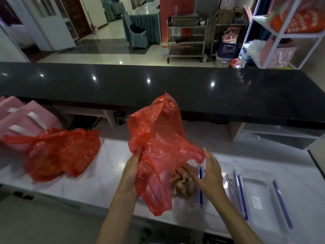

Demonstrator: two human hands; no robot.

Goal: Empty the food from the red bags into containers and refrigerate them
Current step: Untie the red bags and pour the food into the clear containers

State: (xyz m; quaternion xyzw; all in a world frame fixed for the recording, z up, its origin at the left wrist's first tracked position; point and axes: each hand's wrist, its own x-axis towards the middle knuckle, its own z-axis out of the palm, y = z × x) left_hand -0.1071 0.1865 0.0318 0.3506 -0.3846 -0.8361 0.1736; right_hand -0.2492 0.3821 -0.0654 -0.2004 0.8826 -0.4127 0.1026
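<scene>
My left hand (131, 170) grips a thin red plastic bag (158, 147) by its side and holds it up, upended, over the white counter. Brown pieces of food (182, 182) lie in a clear container with blue clips (200, 187), partly hidden under the bag. Beside the food, at the container's right edge, my right hand (210, 176) hovers with its fingers spread and holds nothing. A second red bag (59, 154), still full, lies on the counter to the left.
A clear lid and another clear container (260, 194) with blue clips sit to the right on the white counter (105, 180). Pink bags (21, 118) stand at the far left. A raised black countertop (158, 88) runs across behind.
</scene>
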